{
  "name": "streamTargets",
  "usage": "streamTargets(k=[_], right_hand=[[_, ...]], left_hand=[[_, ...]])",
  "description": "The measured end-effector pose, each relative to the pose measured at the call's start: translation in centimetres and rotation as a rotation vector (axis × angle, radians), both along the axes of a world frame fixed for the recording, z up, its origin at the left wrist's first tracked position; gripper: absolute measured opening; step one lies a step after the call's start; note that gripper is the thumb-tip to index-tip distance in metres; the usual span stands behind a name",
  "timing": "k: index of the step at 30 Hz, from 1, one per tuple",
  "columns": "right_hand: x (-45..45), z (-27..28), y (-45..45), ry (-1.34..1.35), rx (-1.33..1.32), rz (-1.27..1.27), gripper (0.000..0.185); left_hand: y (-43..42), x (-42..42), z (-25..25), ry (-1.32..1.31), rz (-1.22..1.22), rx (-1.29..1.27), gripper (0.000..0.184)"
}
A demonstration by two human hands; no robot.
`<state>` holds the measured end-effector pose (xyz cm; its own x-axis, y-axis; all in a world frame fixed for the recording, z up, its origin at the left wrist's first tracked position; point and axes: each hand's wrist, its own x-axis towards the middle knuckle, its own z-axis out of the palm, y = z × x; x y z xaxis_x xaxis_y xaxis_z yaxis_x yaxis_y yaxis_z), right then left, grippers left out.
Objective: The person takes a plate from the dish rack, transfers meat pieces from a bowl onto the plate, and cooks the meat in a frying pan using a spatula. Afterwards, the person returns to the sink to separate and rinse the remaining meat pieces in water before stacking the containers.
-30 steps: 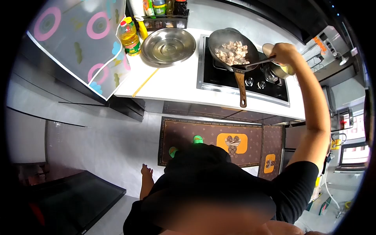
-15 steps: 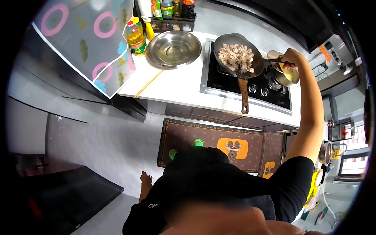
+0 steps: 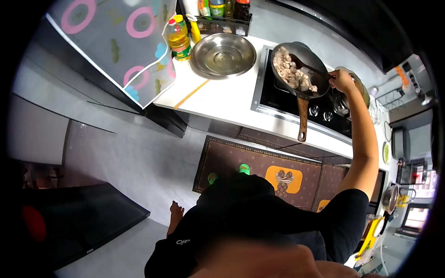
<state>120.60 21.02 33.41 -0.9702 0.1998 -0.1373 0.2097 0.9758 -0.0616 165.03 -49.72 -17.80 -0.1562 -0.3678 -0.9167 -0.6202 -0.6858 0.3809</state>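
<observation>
My right hand point(image 3: 342, 81) is closed around the handle of a dark spatula point(image 3: 311, 67), whose blade reaches into a dark frying pan point(image 3: 311, 54). Pale chunks of meat point(image 3: 287, 69) lie in the pan, gathered mostly toward its left and lower side. The pan sits on a black gas stove point(image 3: 273, 98), its wooden handle pointing toward me. Low at my left side, away from the counter, hangs my left hand point(image 3: 176, 208), with nothing in it and its fingers loosely apart.
Left of the stove are a wide steel basin point(image 3: 224, 55), a yellow stick point(image 3: 191, 94) and an oil bottle point(image 3: 178, 41). A rack point(image 3: 222, 26) of seasonings stands behind. Right of the pan, a pot point(image 3: 361, 85) is partly hidden by my hand. A patterned mat point(image 3: 232, 157) lies underfoot.
My right hand has swung the spatula leftward from the pan's right edge into the meat, which has shifted and bunched. The whole view has turned slightly. My left hand still hangs down.
</observation>
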Motion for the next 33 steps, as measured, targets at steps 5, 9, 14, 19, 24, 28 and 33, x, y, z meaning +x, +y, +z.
streamTargets(k=[5, 9, 14, 19, 24, 28, 33], right_hand=[[4.7, 6.9, -2.7, 0.143, 0.389, 0.279, 0.026], [6.1, 12.2, -6.8, -0.160, 0.208, 0.175, 0.023], [2.9, 6.4, -7.7, -0.209, 0.197, 0.032, 0.031], [1.7, 3.7, -7.9, -0.082, 0.390, -0.116, 0.027], [0.8, 4.3, -5.5, 0.078, 0.461, -0.097, 0.021], [-0.9, -3.0, -1.8, 0.169, 0.432, -0.048, 0.025], [4.0, -2.2, -3.0, 0.103, 0.429, 0.138, 0.029]], left_hand=[[1.1, -3.9, 0.3, -0.069, -0.062, -0.042, 0.045], [2.7, -10.4, 2.9, -0.010, -0.175, -0.022, 0.042], [10.7, -23.9, 16.3, 0.685, -0.386, 0.089, 0.017], [20.4, -28.2, 42.1, 1.326, -0.892, 0.181, 0.020], [24.3, -26.7, 55.6, 1.935, -1.473, 0.637, 0.017], [26.9, -24.9, 57.9, 2.024, -1.389, 1.166, 0.018], [27.7, -25.1, 57.3, 1.907, -1.335, 1.423, 0.018]])
